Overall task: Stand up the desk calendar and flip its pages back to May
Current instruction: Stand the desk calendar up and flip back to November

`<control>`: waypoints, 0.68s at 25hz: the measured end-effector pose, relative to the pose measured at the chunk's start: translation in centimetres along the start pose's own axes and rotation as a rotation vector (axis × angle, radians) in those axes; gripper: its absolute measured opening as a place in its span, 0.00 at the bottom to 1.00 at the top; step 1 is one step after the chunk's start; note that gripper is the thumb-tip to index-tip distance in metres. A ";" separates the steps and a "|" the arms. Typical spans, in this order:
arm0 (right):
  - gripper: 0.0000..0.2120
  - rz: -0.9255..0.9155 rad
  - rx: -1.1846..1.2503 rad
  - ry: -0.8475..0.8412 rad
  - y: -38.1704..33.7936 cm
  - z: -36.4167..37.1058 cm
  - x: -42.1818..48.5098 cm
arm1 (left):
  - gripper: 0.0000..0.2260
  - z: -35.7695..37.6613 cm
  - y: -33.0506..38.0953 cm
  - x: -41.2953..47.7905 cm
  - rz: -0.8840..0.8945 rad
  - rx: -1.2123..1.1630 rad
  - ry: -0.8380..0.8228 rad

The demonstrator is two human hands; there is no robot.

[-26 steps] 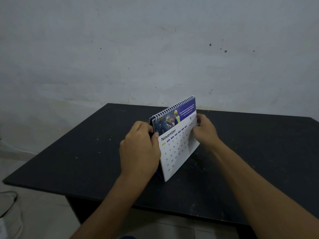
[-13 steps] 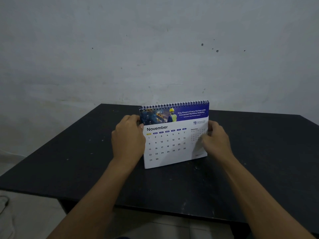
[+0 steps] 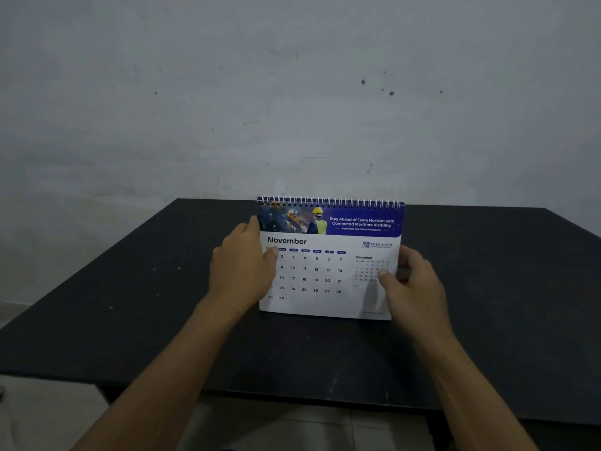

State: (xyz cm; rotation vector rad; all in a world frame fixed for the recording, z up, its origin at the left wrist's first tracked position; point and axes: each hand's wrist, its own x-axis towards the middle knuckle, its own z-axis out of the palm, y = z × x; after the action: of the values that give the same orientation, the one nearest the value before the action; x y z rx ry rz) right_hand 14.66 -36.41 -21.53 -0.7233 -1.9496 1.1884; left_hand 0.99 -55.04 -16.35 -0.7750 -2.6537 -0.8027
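A spiral-bound desk calendar [image 3: 325,275] stands upright on the black table [image 3: 130,304], facing me. Its front page reads November, under a blue banner with a worker in a yellow helmet. My left hand [image 3: 242,268] grips the calendar's left edge, thumb on the front page near the weekday row. My right hand [image 3: 413,288] holds the right edge, thumb pressed on the small December grid. The fingers of both hands reach behind the calendar and are hidden.
A pale, stained wall rises right behind the table's far edge [image 3: 471,206]. The table's near edge [image 3: 292,395] runs below my forearms, with light floor tiles [image 3: 48,411] under it.
The calendar has turned from a slanted angle to face me squarely and stands upright. Both hands stayed on its side edges through the turn.
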 end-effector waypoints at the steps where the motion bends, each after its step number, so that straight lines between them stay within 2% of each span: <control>1: 0.20 0.001 0.003 0.009 0.1 -0.2 -0.3 | 0.23 0.0 0.1 0.0 0.010 -0.012 -0.012; 8: 0.22 -0.001 0.016 0.032 0.5 -1.0 -1.3 | 0.22 0.3 0.3 -1.0 0.015 -0.169 -0.002; 12: 0.24 -0.019 0.029 0.018 0.5 -1.2 -1.8 | 0.14 1.0 -0.2 -1.9 -0.030 -0.247 0.039; 17: 0.26 -0.077 0.012 -0.041 0.2 -1.5 -2.5 | 0.16 1.9 -0.5 -3.1 -0.087 -0.325 0.068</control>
State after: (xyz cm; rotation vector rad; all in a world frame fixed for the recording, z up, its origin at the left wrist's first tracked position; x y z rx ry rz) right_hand 17.33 -37.54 -22.01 -0.6163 -1.9842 1.1752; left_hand 3.07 -55.58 -19.26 -0.6939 -2.5430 -1.2813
